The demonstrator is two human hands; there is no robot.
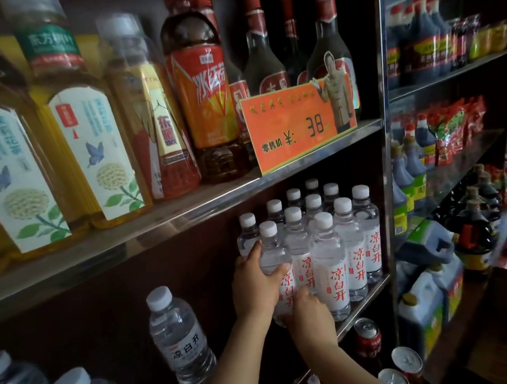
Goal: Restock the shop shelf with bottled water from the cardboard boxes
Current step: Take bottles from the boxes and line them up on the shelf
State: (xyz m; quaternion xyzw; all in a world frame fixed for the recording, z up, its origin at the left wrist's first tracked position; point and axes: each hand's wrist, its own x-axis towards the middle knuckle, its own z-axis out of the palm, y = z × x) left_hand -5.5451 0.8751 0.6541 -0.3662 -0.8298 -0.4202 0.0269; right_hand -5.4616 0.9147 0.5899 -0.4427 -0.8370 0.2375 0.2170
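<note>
A cluster of several clear water bottles (350,243) with white caps and red-lettered labels stands at the right end of the middle shelf (368,289). My left hand (254,285) wraps the upper body of the front-left water bottle (273,251) in that cluster. My right hand (310,318) grips the same bottle low down, near its base. The bottle stands upright at the shelf's front edge, touching its neighbours. No cardboard box is in view.
Larger water bottles (180,340) stand at the left of the same shelf, with dark free room between them and the cluster. Tea and drink bottles (204,94) and an orange price sign (298,126) fill the shelf above. Cans (368,342) sit below; sauce bottles fill the right-hand shelves.
</note>
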